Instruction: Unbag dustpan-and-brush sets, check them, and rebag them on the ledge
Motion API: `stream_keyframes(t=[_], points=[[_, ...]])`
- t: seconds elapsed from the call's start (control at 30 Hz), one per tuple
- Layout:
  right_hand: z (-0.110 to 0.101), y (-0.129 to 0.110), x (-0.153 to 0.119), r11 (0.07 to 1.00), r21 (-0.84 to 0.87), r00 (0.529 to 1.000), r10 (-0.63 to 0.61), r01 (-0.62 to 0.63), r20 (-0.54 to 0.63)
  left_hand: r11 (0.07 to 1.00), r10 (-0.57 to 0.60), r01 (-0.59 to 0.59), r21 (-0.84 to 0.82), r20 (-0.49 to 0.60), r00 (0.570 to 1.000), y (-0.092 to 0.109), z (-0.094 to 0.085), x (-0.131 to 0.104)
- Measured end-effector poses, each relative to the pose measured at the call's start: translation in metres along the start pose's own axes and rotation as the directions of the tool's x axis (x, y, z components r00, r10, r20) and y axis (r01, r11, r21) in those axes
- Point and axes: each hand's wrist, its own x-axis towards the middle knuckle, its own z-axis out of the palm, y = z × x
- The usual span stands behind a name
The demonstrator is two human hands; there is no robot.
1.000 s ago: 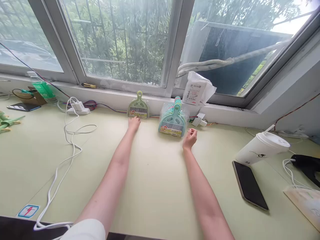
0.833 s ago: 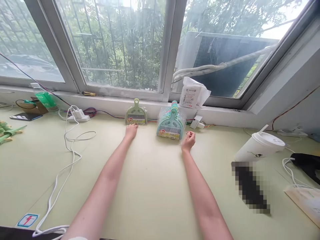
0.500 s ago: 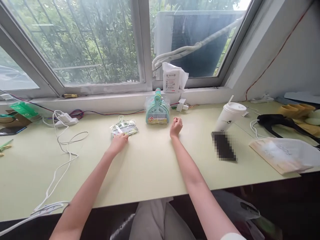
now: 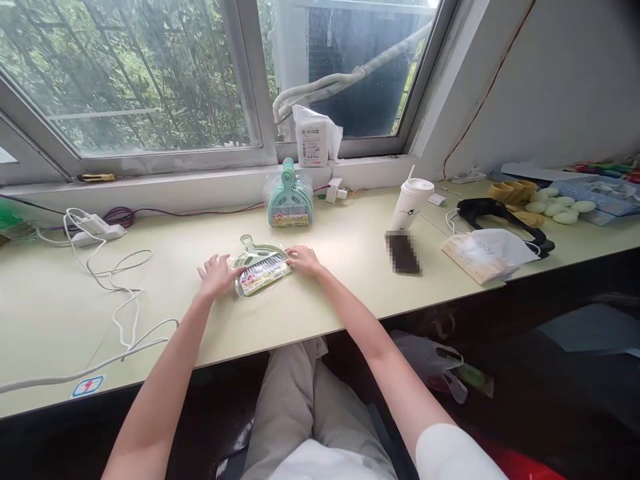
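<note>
Dustpan set (image 4: 261, 270): on the table (image 4: 280, 320) in front of me, between my hands, handle (image 4: 247, 243) pointing towards the window and a little left; whether one edge is lifted I can't make out.
Left hand (image 4: 217, 275): fingers spread and loose, with my thumb reaching to the left side of the pack; nothing is enclosed in it.
Right hand (image 4: 304, 260): fingertips at the pack's right edge – whether they pinch it or only rest against it, the view doesn't settle.
Weight: light, I'd judge; it looks like thin plastic, easy for one hand.
Stiffness: the pan should keep its shape, while the bristles (image 4: 263, 268) would give if pressed.
Wrapper (image 4: 239, 287): clear, shiny and crinkled, so probably slippery; a pinch on loose film alone might slide or tear it.
Printed card (image 4: 263, 280): lies across the wide end and would likely crease under a hard squeeze.
Best hold: the two rigid side edges, one hand each, or the handle – the narrowest solid part to close fingers around.
Fragility: low, I think; firm but modest pressure should do.
Stack of similar sets (image 4: 290, 200): upright by the windowsill, well clear of my fingers.
</note>
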Motion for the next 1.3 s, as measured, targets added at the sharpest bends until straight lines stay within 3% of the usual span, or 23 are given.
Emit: stream_keyframes(t=[0.1, 0.13, 0.2, 0.3, 0.33, 0.4, 0.5, 0.57, 0.67, 0.73, 0.8, 0.9, 1.03, 1.2, 1.23, 1.3], points=[[0.004, 0.003, 0.009, 0.998, 0.054, 0.993, 0.041, -0.035, -0.110, 0.955, -0.110, 0.109, -0.277, 0.015, 0.994, 0.002, 0.014, 0.017], [0.005, 0.004, 0.011, 0.997, 0.065, 0.989, 0.050, -0.041, -0.140, 0.892, -0.118, 0.118, -0.437, 0.026, 0.993, 0.008, 0.018, 0.021], [0.005, 0.007, 0.013, 0.990, 0.134, 0.976, 0.068, -0.041, -0.207, 0.664, -0.090, 0.117, -0.738, 0.076, 0.993, 0.023, 0.023, 0.028], [-0.001, 0.011, 0.013, 0.934, 0.356, 0.945, 0.103, 0.015, -0.310, 0.345, 0.148, 0.161, -0.925, 0.223, 0.963, 0.044, 0.027, 0.036], [-0.003, 0.012, 0.013, 0.910, 0.414, 0.937, 0.108, 0.042, -0.333, 0.292, 0.234, 0.194, -0.936, 0.267, 0.935, 0.047, 0.029, 0.037], [-0.009, 0.012, 0.012, 0.898, 0.430, 0.934, 0.071, 0.093, -0.349, 0.272, 0.340, 0.263, -0.926, 0.348, 0.874, 0.048, 0.032, 0.037], [-0.015, 0.009, 0.008, 0.952, 0.249, 0.908, -0.061, 0.178, -0.414, 0.333, 0.344, 0.323, -0.886, 0.433, 0.833, 0.039, 0.037, 0.035], [-0.016, 0.005, 0.003, 0.975, 0.032, 0.848, -0.176, 0.222, -0.499, 0.325, 0.277, 0.341, -0.882, 0.433, 0.858, 0.031, 0.039, 0.034], [-0.014, -0.001, -0.006, 0.933, -0.279, 0.760, -0.349, 0.228, -0.547, 0.212, 0.168, 0.305, -0.928, 0.342, 0.925, 0.025, 0.039, 0.034], [-0.011, -0.004, -0.010, 0.884, -0.393, 0.772, -0.429, 0.252, -0.469, 0.095, 0.131, 0.254, -0.962, 0.265, 0.955, 0.026, 0.038, 0.034], [-0.006, -0.003, -0.010, 0.866, -0.405, 0.827, -0.442, 0.293, -0.347, -0.024, 0.100, 0.213, -0.977, 0.210, 0.973, 0.028, 0.036, 0.033], [0.001, 0.004, -0.003, 0.936, -0.243, 0.917, -0.314, 0.255, -0.246, -0.117, 0.060, 0.178, -0.977, 0.171, 0.983, 0.032, 0.036, 0.031], [0.001, 0.014, 0.009, 0.989, 0.130, 0.983, -0.043, 0.067, -0.181, -0.081, 0.198, 0.221, -0.972, 0.201, 0.959, 0.032, 0.039, 0.027], [-0.015, 0.025, 0.015, 0.837, 0.541, 0.960, 0.212, -0.083, -0.181, 0.178, 0.457, 0.338, -0.924, 0.382, 0.804, 0.032, 0.043, 0.022], [-0.019, 0.026, 0.015, 0.818, 0.569, 0.955, 0.231, -0.086, -0.188, 0.231, 0.467, 0.333, -0.914, 0.405, 0.786, 0.032, 0.043, 0.022], [-0.026, 0.027, 0.014, 0.813, 0.573, 0.952, 0.247, -0.101, -0.182, 0.313, 0.430, 0.314, -0.897, 0.428, 0.795, 0.032, 0.043, 0.022]])
